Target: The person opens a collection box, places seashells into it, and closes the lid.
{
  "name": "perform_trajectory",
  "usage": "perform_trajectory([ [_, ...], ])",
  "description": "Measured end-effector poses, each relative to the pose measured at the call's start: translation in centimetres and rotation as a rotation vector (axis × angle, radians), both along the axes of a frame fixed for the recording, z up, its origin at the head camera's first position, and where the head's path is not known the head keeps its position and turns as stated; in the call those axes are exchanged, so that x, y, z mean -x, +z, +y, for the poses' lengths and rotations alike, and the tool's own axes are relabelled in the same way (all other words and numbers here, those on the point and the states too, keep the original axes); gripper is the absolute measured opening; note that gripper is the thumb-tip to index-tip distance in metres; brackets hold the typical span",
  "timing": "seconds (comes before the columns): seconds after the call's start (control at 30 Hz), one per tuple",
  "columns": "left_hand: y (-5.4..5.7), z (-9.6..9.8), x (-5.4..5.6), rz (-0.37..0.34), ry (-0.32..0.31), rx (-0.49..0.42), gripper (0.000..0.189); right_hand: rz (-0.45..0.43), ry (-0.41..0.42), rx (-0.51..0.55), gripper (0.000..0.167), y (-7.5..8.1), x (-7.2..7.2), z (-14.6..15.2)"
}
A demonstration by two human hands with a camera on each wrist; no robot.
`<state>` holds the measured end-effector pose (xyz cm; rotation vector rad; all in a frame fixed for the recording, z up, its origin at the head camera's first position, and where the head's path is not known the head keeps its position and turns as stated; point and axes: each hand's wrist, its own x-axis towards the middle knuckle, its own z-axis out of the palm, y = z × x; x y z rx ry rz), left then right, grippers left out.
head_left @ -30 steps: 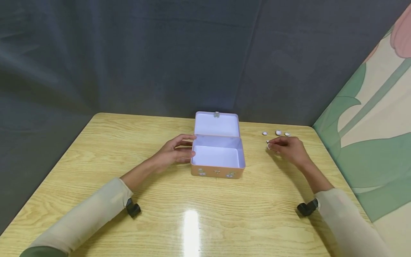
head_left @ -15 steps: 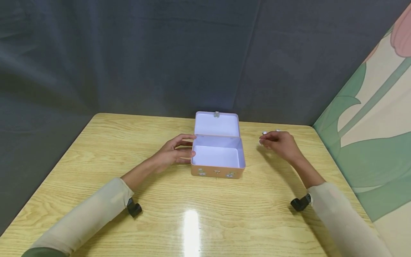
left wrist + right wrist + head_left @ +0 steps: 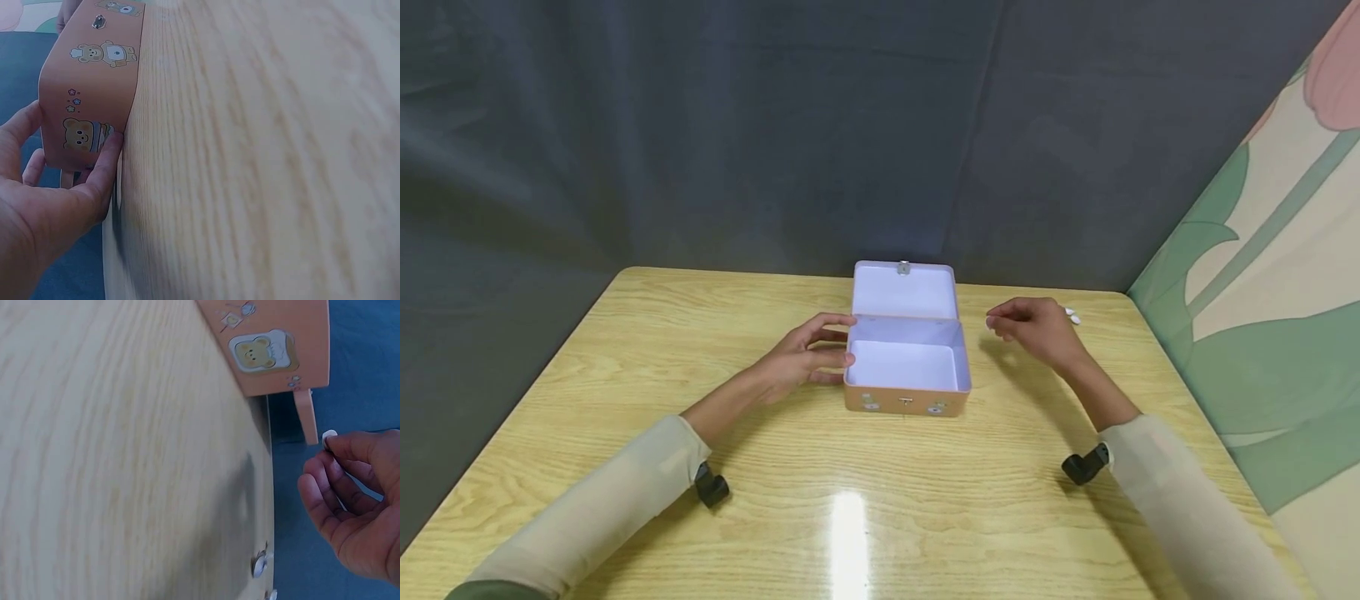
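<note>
Fingers of right hand (image 3: 1036,327): pinched small white piece (image 3: 329,435) at tips, above surface (image 3: 775,500). Step, as I judged: transfer of piece to box (image 3: 906,403); next move called for shift left over rim, then release. Right hand hung right of box, lid (image 3: 904,287) open. Left hand (image 3: 801,352): fingers spread, touching box's left side. Further white pieces (image 3: 1075,320): lay beyond right hand.

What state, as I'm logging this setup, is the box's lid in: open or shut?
Open: the head view shows the lid tilted back behind the box, its pale interior exposed.
</note>
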<state>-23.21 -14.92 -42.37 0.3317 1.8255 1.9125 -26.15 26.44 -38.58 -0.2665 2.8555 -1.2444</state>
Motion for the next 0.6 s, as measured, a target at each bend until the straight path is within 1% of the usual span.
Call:
perform_trajectory([
  [0.17,0.0,-0.1,0.0,-0.003,-0.006,-0.001,0.067,-0.033,0.003,0.048,0.030,0.6,-0.1,-0.8],
  [0.47,-0.1,-0.2,0.1,-0.012,-0.009,0.001,0.067,-0.035,0.033,0.111,0.030,1.4,-0.2,-2.3],
  [0.6,0.0,-0.2,0.0,-0.012,-0.011,-0.003,0.068,-0.044,0.048,0.129,0.029,2.0,-0.3,-3.3],
])
